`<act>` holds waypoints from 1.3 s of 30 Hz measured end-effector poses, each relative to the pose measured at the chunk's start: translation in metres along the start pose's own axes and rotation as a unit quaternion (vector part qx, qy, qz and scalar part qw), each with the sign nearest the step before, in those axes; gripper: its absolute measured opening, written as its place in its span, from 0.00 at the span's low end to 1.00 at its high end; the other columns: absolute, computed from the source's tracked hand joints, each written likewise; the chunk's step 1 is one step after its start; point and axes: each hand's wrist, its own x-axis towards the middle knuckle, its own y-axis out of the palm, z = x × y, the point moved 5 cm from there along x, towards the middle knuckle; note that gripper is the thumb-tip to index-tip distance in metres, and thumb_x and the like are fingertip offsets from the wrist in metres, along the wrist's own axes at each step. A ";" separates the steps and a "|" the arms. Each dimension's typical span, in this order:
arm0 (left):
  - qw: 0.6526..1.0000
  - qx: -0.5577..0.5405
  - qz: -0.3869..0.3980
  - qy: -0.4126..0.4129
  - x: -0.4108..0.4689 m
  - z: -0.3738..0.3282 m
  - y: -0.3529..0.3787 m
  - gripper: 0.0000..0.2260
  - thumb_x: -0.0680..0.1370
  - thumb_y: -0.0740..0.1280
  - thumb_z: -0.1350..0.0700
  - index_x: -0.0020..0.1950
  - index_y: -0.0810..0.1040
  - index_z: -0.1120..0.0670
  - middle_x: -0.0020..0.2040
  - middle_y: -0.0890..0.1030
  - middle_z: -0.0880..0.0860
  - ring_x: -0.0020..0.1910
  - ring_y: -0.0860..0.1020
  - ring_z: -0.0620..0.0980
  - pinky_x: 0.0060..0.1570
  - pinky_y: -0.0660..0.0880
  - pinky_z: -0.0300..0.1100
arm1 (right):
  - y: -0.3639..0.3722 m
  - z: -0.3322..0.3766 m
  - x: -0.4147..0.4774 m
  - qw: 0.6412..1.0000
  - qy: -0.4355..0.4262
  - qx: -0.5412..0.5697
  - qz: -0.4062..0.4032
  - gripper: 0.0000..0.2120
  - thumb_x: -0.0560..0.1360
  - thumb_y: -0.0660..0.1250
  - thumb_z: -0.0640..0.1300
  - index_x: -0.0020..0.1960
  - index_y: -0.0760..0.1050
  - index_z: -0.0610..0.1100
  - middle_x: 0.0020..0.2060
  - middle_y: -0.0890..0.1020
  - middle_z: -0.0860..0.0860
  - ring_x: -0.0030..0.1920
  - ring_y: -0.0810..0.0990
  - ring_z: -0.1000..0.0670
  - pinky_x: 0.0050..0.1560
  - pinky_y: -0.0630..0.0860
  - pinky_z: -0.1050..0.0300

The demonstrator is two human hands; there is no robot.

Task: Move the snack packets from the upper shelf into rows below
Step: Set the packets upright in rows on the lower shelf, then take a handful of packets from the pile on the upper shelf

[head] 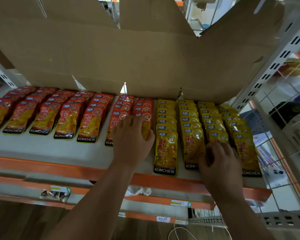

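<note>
Red snack packets (68,118) lie in several overlapping rows across the left and middle of the white shelf (59,149). Yellow snack packets (165,149) fill several rows on the right. My left hand (132,135) rests with curled fingers on the front packets of the rightmost red rows (144,108). My right hand (218,158) lies with bent fingers on the front packets of the third yellow row (213,122), next to the second row's front packet (192,144). Whether either hand grips a packet is hidden under the fingers.
A large opened cardboard box (128,58) stands behind the rows and hides the shelf's back. An orange shelf edge (42,167) runs along the front. A white slotted upright (274,66) and wire mesh (284,135) bound the right side. Lower shelves with price tags (59,189) sit below.
</note>
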 end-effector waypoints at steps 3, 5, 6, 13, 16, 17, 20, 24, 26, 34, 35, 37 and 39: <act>0.999 -0.018 -0.008 0.048 -0.008 -0.007 -0.011 0.17 0.76 0.66 0.43 0.61 0.78 0.50 0.58 0.79 0.52 0.57 0.78 0.56 0.54 0.76 0.58 | -0.002 0.000 -0.003 1.000 -0.011 0.005 0.010 0.10 0.72 0.66 0.45 0.50 0.78 0.43 0.46 0.79 0.46 0.48 0.76 0.41 0.49 0.72 0.48; 0.996 -0.025 -0.009 0.085 -0.019 -0.011 -0.023 0.17 0.77 0.66 0.44 0.62 0.78 0.50 0.60 0.79 0.52 0.59 0.77 0.55 0.58 0.75 0.56 | -0.005 0.003 -0.004 1.000 -0.019 0.014 0.016 0.08 0.72 0.67 0.44 0.49 0.77 0.42 0.45 0.78 0.47 0.47 0.76 0.41 0.49 0.72 0.48; 0.995 -0.030 -0.009 0.098 -0.023 -0.011 -0.029 0.18 0.77 0.66 0.44 0.63 0.78 0.50 0.61 0.79 0.51 0.60 0.77 0.54 0.59 0.74 0.54 | -0.007 0.005 -0.005 1.000 -0.019 0.018 0.017 0.08 0.71 0.67 0.44 0.49 0.77 0.42 0.46 0.78 0.47 0.47 0.76 0.40 0.49 0.72 0.48; 0.988 -0.062 -0.016 0.141 -0.033 0.001 -0.090 0.19 0.75 0.69 0.45 0.63 0.79 0.50 0.60 0.80 0.52 0.59 0.77 0.55 0.57 0.74 0.54 | -0.033 0.090 -0.014 0.995 -0.043 0.086 0.020 0.17 0.73 0.68 0.50 0.59 0.79 0.44 0.54 0.81 0.48 0.56 0.77 0.43 0.56 0.75 0.45; 0.983 -0.044 -0.051 0.169 -0.029 0.011 -0.141 0.20 0.74 0.69 0.44 0.63 0.80 0.51 0.60 0.80 0.53 0.59 0.77 0.57 0.57 0.74 0.54 | -0.051 0.155 -0.008 0.987 -0.103 0.118 0.030 0.21 0.73 0.65 0.54 0.62 0.77 0.44 0.57 0.80 0.48 0.59 0.76 0.45 0.61 0.72 0.47; 0.982 -0.036 -0.065 0.175 -0.027 0.016 -0.161 0.20 0.74 0.69 0.43 0.62 0.81 0.52 0.60 0.81 0.53 0.59 0.77 0.57 0.56 0.74 0.55 | -0.060 0.180 -0.006 0.983 -0.126 0.128 0.025 0.21 0.73 0.65 0.54 0.63 0.77 0.44 0.57 0.79 0.48 0.59 0.76 0.46 0.62 0.71 0.49; 0.977 -0.009 -0.102 0.187 -0.019 0.043 -0.233 0.21 0.75 0.69 0.42 0.63 0.81 0.52 0.61 0.81 0.53 0.62 0.76 0.58 0.57 0.74 0.56 | -0.089 0.258 0.003 0.973 -0.173 0.153 -0.003 0.22 0.74 0.68 0.52 0.65 0.77 0.44 0.60 0.78 0.49 0.62 0.74 0.49 0.64 0.66 0.60; 0.964 0.036 -0.161 0.209 -0.013 0.093 -0.351 0.23 0.74 0.70 0.42 0.65 0.81 0.52 0.63 0.80 0.52 0.65 0.75 0.57 0.62 0.72 0.55 | -0.119 0.375 0.007 0.954 -0.228 0.189 -0.045 0.25 0.74 0.69 0.52 0.69 0.76 0.45 0.67 0.77 0.49 0.69 0.73 0.49 0.71 0.67 0.58; 0.960 0.063 -0.187 0.201 -0.014 0.122 -0.410 0.23 0.74 0.69 0.42 0.66 0.81 0.52 0.63 0.80 0.50 0.65 0.75 0.56 0.63 0.71 0.55 | -0.134 0.434 0.005 0.942 -0.261 0.195 -0.074 0.26 0.74 0.67 0.55 0.69 0.76 0.47 0.67 0.77 0.51 0.69 0.74 0.49 0.71 0.68 0.58; 0.947 0.169 -0.251 0.107 -0.037 0.242 -0.612 0.25 0.75 0.63 0.38 0.68 0.78 0.47 0.64 0.80 0.49 0.64 0.74 0.55 0.63 0.70 0.53 | -0.165 0.635 -0.005 0.895 -0.331 0.287 -0.087 0.24 0.75 0.67 0.52 0.71 0.74 0.51 0.69 0.76 0.52 0.68 0.74 0.46 0.67 0.73 0.50; 0.946 0.180 -0.253 0.096 -0.038 0.255 -0.629 0.25 0.75 0.62 0.38 0.68 0.78 0.47 0.63 0.80 0.48 0.63 0.74 0.56 0.62 0.70 0.53 | -0.166 0.654 -0.006 0.894 -0.338 0.287 -0.069 0.24 0.77 0.68 0.49 0.72 0.73 0.51 0.70 0.74 0.53 0.69 0.72 0.48 0.67 0.71 0.53; 0.946 0.195 -0.246 0.074 -0.037 0.280 -0.658 0.25 0.75 0.61 0.37 0.67 0.78 0.47 0.61 0.80 0.48 0.61 0.75 0.56 0.61 0.71 0.55 | -0.165 0.688 -0.004 0.893 -0.352 0.279 -0.035 0.25 0.78 0.68 0.47 0.74 0.71 0.52 0.71 0.72 0.57 0.69 0.70 0.52 0.64 0.69 0.56; 0.950 0.201 -0.235 0.049 -0.031 0.302 -0.680 0.26 0.74 0.58 0.35 0.67 0.78 0.46 0.60 0.81 0.47 0.60 0.75 0.55 0.62 0.71 0.54 | -0.161 0.719 0.000 0.884 -0.379 0.275 -0.020 0.23 0.78 0.68 0.48 0.72 0.72 0.53 0.69 0.73 0.57 0.68 0.71 0.52 0.63 0.71 0.55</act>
